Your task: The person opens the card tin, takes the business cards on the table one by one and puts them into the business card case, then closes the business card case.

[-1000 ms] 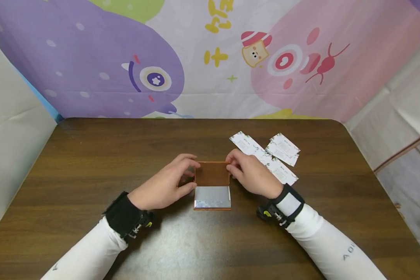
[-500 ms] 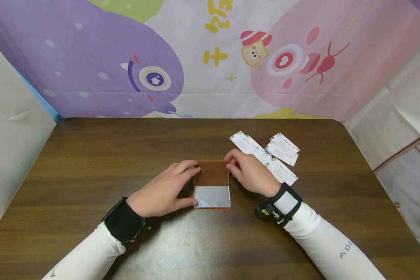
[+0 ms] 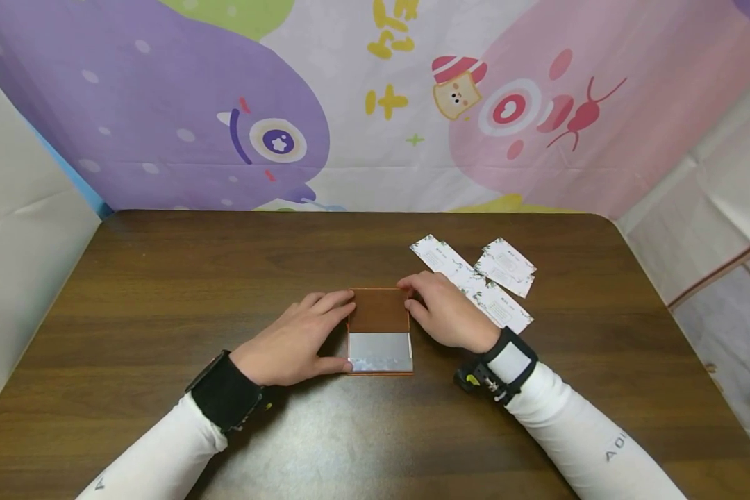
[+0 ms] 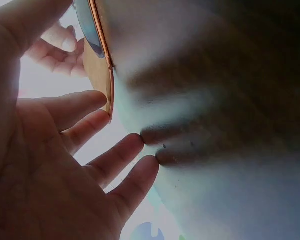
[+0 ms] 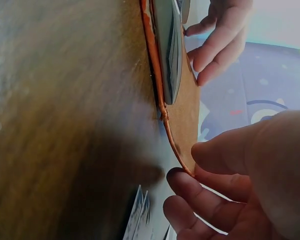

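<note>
A business card case (image 3: 379, 311) lies unfolded on the table, its brown lid toward the back and its silvery metal holder (image 3: 380, 352) toward the front. At its left side is my left hand (image 3: 287, 342), fingers extended to the lid's edge and thumb at the holder's front left corner. In the left wrist view two fingertips (image 4: 102, 100) meet the lid's rim while the other fingers reach past it. My right hand (image 3: 448, 309) pinches the lid's far right corner; the right wrist view shows the thumb (image 5: 210, 155) on the inner face and a finger at the edge.
Several white printed cards (image 3: 437, 251) lie overlapping beyond my right hand, with a smaller group of cards (image 3: 506, 264) further right. Behind the wooden table (image 3: 225, 243) hangs a cartoon-printed cloth (image 3: 375, 153).
My left fingers have straightened along the lid's left edge, and the thumb has slid toward the front corner. The lid lies slightly flatter, my right hand staying at its corner.
</note>
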### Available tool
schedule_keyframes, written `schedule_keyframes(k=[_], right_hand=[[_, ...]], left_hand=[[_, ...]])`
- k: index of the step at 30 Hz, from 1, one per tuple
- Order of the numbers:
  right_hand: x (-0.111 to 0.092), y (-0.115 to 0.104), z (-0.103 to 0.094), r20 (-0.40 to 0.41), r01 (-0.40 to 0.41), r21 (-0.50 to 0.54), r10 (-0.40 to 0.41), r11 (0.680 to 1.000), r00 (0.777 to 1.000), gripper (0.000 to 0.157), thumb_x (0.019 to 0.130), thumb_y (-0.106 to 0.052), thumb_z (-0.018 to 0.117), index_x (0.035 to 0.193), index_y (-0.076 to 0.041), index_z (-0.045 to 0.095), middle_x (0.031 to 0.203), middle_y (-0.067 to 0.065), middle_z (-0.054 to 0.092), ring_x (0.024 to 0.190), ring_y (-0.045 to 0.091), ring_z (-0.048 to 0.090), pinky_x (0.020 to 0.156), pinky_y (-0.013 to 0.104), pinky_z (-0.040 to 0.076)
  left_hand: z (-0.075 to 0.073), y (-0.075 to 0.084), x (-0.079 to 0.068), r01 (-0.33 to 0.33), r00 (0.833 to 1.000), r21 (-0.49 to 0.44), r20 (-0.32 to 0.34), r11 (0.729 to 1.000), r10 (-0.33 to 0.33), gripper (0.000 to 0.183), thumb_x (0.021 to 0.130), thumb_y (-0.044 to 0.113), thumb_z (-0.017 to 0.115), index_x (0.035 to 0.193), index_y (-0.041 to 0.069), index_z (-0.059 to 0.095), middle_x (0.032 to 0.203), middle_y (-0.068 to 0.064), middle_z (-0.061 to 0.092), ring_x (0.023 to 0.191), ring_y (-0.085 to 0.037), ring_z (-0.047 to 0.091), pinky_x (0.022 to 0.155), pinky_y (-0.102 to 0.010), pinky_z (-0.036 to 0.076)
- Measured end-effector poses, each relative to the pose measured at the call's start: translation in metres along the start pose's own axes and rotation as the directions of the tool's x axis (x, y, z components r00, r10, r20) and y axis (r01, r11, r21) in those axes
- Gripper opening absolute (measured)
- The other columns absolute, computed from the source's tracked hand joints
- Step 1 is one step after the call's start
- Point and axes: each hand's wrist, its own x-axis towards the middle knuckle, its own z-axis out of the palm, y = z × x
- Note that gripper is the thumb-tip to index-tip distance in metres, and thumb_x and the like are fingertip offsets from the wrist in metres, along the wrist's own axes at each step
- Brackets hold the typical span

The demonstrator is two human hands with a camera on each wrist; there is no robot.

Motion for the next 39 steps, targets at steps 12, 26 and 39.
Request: schedule_keyframes(k=[12, 26, 39], right_hand=[[-0.003, 0.000, 0.002, 0.032, 0.006, -0.066, -0.004, 0.998, 0.999, 0.034, 0.106, -0.008, 0.059, 0.138, 0.002, 0.065, 0.123, 0.014, 0.065, 0.115, 0.032, 0.057, 0.100, 0.049, 0.046], [-0.010, 0.004, -0.014, 0.033, -0.028, -0.040, 0.029, 0.999, 0.999, 0.040, 0.104, -0.009, 0.065, 0.142, 0.001, 0.062, 0.131, 0.016, 0.065, 0.123, 0.035, 0.057, 0.105, 0.052, 0.045], [-0.021, 0.036, -0.056, -0.071, -0.173, -0.009, 0.172, 0.985, 0.983, 0.041, 0.102, -0.015, 0.069, 0.138, 0.004, 0.064, 0.126, 0.019, 0.066, 0.113, 0.037, 0.058, 0.096, 0.050, 0.048]], left_hand=[[0.001, 0.000, 0.001, 0.018, 0.999, 0.014, 0.034, 1.000, -0.019, 0.089, 0.094, 0.055, 0.078, 0.158, 0.001, 0.049, 0.169, -0.012, 0.036, 0.151, -0.037, 0.035, 0.112, -0.063, 0.040], [0.002, 0.001, 0.001, 0.038, 0.998, 0.021, 0.048, 0.999, -0.039, 0.090, 0.094, 0.056, 0.077, 0.159, 0.002, 0.047, 0.168, -0.011, 0.038, 0.151, -0.037, 0.034, 0.113, -0.063, 0.038], [0.003, 0.001, 0.000, 0.031, 0.999, 0.018, 0.039, 0.999, -0.031, 0.089, 0.094, 0.056, 0.077, 0.158, 0.001, 0.048, 0.167, -0.011, 0.040, 0.151, -0.038, 0.034, 0.112, -0.063, 0.038]])
